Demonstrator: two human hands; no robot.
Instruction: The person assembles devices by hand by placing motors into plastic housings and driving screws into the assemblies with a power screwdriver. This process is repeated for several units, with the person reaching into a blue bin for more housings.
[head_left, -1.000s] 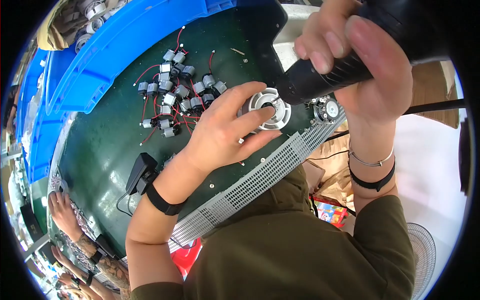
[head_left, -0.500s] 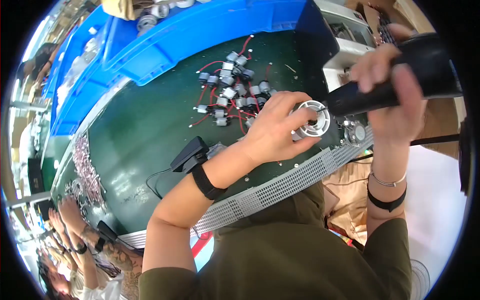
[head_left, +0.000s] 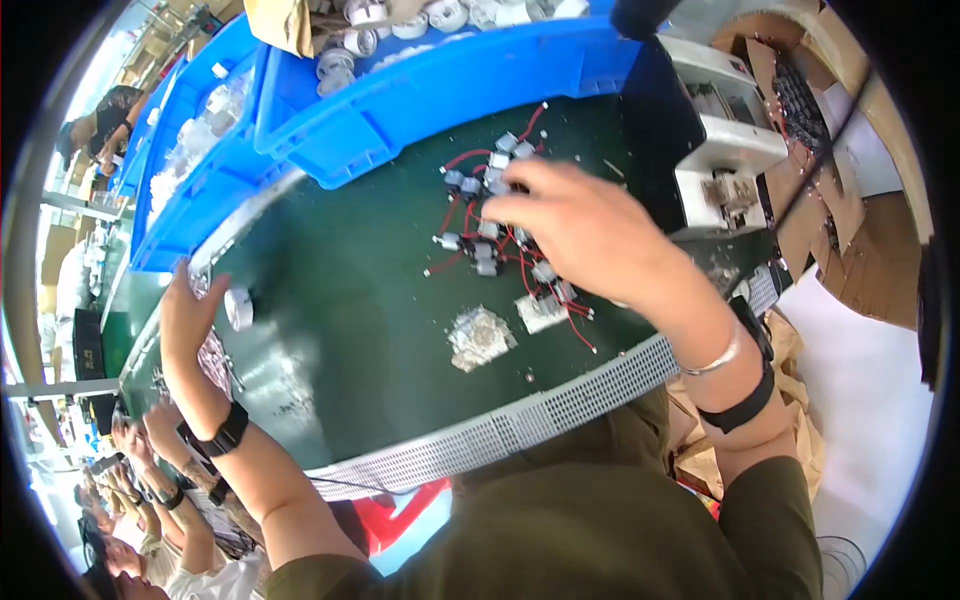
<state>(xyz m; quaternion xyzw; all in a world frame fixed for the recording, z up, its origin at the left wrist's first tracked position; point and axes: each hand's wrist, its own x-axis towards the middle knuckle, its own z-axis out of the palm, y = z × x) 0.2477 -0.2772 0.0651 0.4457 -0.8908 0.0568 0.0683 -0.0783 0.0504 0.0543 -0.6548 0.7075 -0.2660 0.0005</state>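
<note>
My left hand (head_left: 190, 318) is at the table's left side, thumb and forefinger apart, holding nothing that I can see. Just right of it is a white round plastic housing (head_left: 238, 308). Over the heap of small motors (head_left: 487, 262) with red wires, my right hand (head_left: 590, 230) reaches in with its fingers spread. That hand covers part of the heap, and its fingertips are slightly blurred. A dark, rounded end of a black tool (head_left: 640, 15) shows at the top edge, away from both hands.
Blue bins (head_left: 440, 95) with white plastic parts line the far side. A white machine (head_left: 730, 150) stands at the right. Pinkish-silver small pieces (head_left: 212, 360) lie at the left, beside a co-worker's hands (head_left: 160, 425). A crumpled pale scrap (head_left: 482, 338) lies on the green tabletop (head_left: 370, 300).
My right hand has let go of the black tool and moved left over the motors. My left hand has moved far left from the table's right side; the white housing is now beside it.
</note>
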